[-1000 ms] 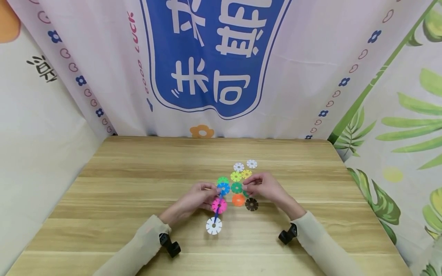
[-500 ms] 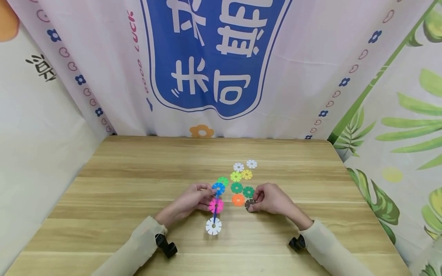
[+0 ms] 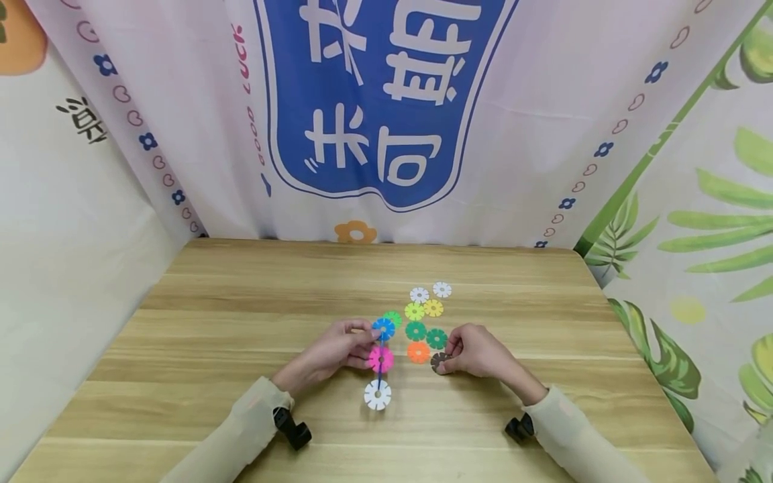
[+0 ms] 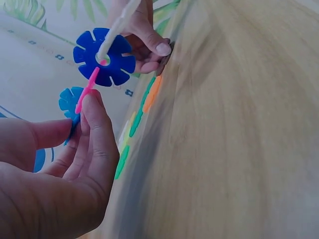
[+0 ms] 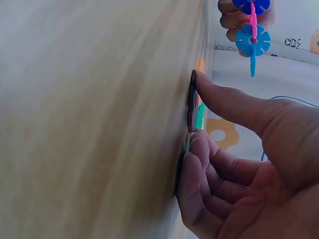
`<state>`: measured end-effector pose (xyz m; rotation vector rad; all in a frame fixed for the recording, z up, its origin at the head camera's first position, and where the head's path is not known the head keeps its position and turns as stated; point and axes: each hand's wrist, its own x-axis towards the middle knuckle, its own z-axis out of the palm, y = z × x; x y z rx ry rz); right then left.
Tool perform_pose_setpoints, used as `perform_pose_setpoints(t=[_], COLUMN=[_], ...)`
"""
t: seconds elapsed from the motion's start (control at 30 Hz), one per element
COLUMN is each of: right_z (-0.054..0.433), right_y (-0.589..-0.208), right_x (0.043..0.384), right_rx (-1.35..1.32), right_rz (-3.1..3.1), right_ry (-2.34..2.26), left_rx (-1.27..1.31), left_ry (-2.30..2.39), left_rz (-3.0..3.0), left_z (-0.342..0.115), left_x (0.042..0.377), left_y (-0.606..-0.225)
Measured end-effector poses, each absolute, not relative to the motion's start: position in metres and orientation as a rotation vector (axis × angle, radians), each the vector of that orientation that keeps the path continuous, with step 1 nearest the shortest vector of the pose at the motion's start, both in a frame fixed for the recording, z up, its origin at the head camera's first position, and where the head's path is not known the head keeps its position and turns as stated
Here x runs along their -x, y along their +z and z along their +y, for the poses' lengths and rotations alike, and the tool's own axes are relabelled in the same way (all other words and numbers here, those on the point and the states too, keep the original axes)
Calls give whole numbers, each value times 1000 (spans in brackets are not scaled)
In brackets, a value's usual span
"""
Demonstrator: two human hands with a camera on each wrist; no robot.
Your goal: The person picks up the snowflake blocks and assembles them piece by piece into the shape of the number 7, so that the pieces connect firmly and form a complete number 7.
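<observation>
My left hand pinches a chain of notched plastic snowflake discs above the table. A light blue disc sits at its fingers, joined to a pink disc, a dark blue disc and a white disc. Over on the right, my right hand has its thumb and fingertips on opposite edges of a dark brown disc. That disc lies flat at the tabletop, partly covered by the fingers. In the right wrist view it shows edge-on beneath the thumb.
Between and beyond the hands lie loose discs: orange, two dark green, yellow-green, yellow, bright green and two whites. A printed curtain hangs behind the wooden table.
My right hand has moved from the dark green disc toward me to the brown one and grips it. The left hand has shifted slightly left with the chain.
</observation>
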<state>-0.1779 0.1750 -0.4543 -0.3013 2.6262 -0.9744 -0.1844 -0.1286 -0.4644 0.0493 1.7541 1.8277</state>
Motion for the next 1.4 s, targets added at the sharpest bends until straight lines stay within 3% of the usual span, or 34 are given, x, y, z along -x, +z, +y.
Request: perform_pose_setpoints(t=[0.67,1.03,1.4], right_z=[178,185,176], right_y=[-453,-454,-446], right_x=[177,182,186], right_rx=[304,437,292], right_rz=[2606,2442,2399], right_ry=[-986,-1345,-1548], left_rx=[106,128,19], left_ry=[1955,1984,1931], left_rz=[1717,1664,1667], left_z=[-132,-134,-135], left_x=[190,195,199], left_y=[-467,-468,-469])
